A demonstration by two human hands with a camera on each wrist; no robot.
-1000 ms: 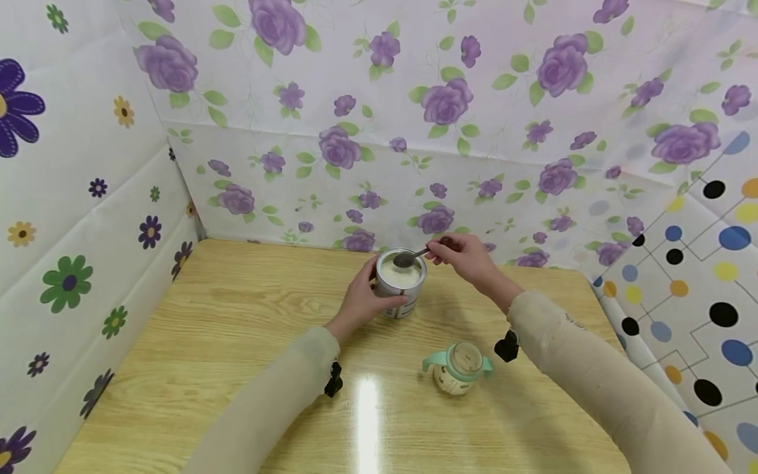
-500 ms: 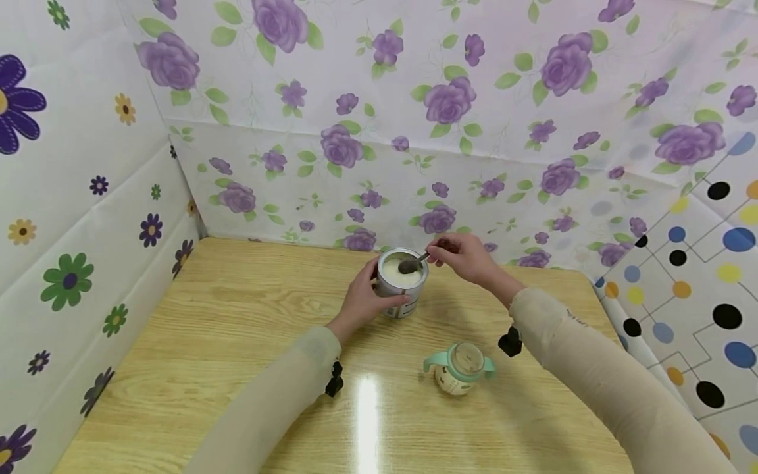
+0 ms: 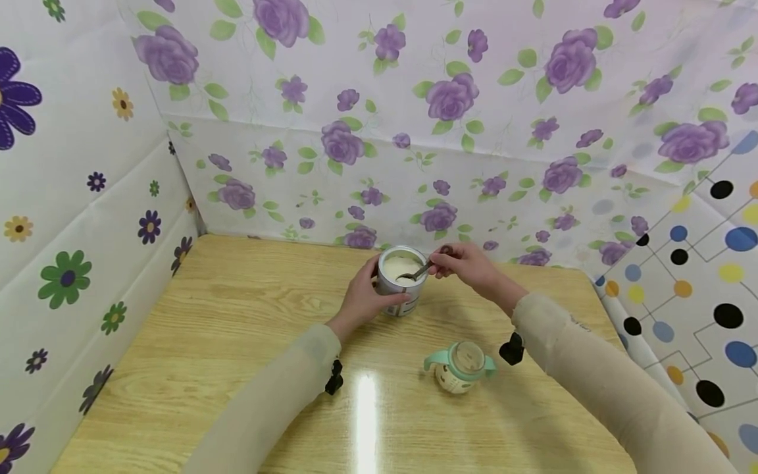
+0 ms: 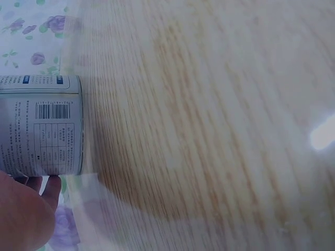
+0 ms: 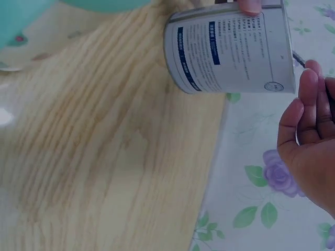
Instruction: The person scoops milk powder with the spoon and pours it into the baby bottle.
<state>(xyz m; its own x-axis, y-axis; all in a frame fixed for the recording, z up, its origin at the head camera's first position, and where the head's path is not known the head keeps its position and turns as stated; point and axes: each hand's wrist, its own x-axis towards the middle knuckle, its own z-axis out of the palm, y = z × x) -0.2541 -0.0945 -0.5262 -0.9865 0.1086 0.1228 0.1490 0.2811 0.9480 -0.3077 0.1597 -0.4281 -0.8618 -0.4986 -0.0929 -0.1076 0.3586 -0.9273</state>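
My left hand [image 3: 366,294] grips a grey tin [image 3: 398,301] of pale powder from its left side, thumb across the front. Printed text and a barcode show on the tin [image 4: 52,125] in the left wrist view. Between thumb and fingers, my right hand [image 3: 468,266] pinches the handle of a metal spoon [image 3: 422,270] at the tin's right rim. The spoon's bowl dips into the powder and is partly hidden by it. In the right wrist view the right hand's fingers [image 5: 309,104] are curled beside the tin's mouth.
A baby bottle [image 3: 456,375] with green handles and a clear cover stands on the wooden table [image 3: 237,342], nearer than the tin and to its right. A flowered cloth wall [image 3: 284,178] rises right behind the table's back edge.
The spoon has gone from above the powder, bowl showing, down into it with its handle steeper. My right hand has shifted slightly down and right. The left hand keeps its hold on the tin.
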